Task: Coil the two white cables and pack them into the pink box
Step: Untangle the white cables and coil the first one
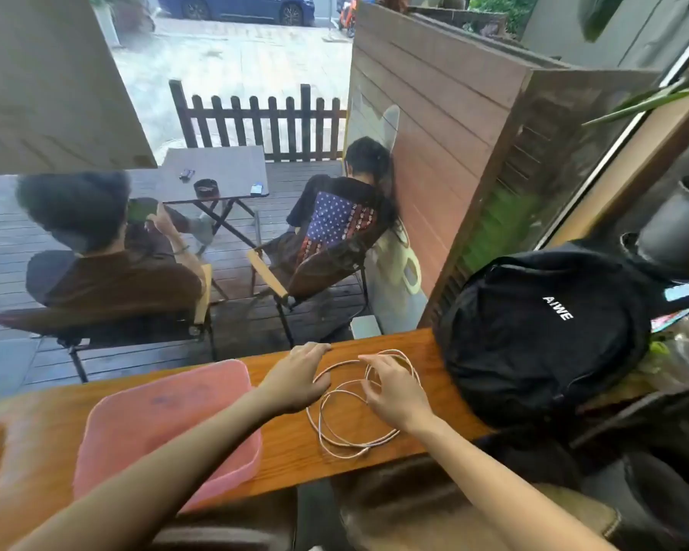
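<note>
On a narrow wooden counter (374, 463), white cables (337, 425) lay in loose overlapping loops. The left hand (295, 381) rested flat, fingers extended, touching the loops' left edge. The right hand (392, 389) hovered over them with curled fingers, pinching a strand. A pink box (108, 443) sat left of the cables, a black backpack (541, 332) to the right. Beyond the glass, two people sat on folding chairs.

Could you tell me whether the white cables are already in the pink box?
Not yet. The white cables lie in loose loops on the wooden counter, right of the pink box.
</note>
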